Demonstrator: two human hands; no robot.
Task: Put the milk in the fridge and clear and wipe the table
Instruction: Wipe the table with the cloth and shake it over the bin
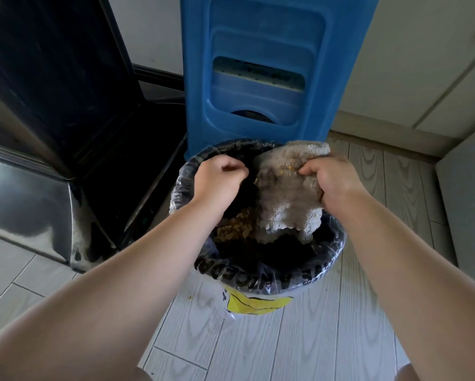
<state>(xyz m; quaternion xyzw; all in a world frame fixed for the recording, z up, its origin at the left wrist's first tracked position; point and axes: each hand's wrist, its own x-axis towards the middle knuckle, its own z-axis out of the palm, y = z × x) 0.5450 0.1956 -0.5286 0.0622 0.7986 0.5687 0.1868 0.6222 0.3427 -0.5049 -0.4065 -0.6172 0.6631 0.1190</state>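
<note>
Pale wood-grain floor [299,339] runs under everything, seen from above. The right hand [332,180] is curled round a grey fluffy cloth [283,193], fingers bunching its upper edge and thumb tucked under the lower right side. The cloth hangs left and down from that hand, over the open mouth of a bin [258,273]. Yellow crumbs cling to its middle. The left hand [217,180] hovers over the bin's left side, just beside the cloth's left edge, fingers curled in toward the palm and holding nothing visible. Brownish food scraps [236,226] lie inside the bin below both hands. A clear plastic bag [332,259] lines the bin and folds over its rim. Behind the bin stands a blue plastic stool [258,78], with a black appliance [52,78] to the left.
</note>
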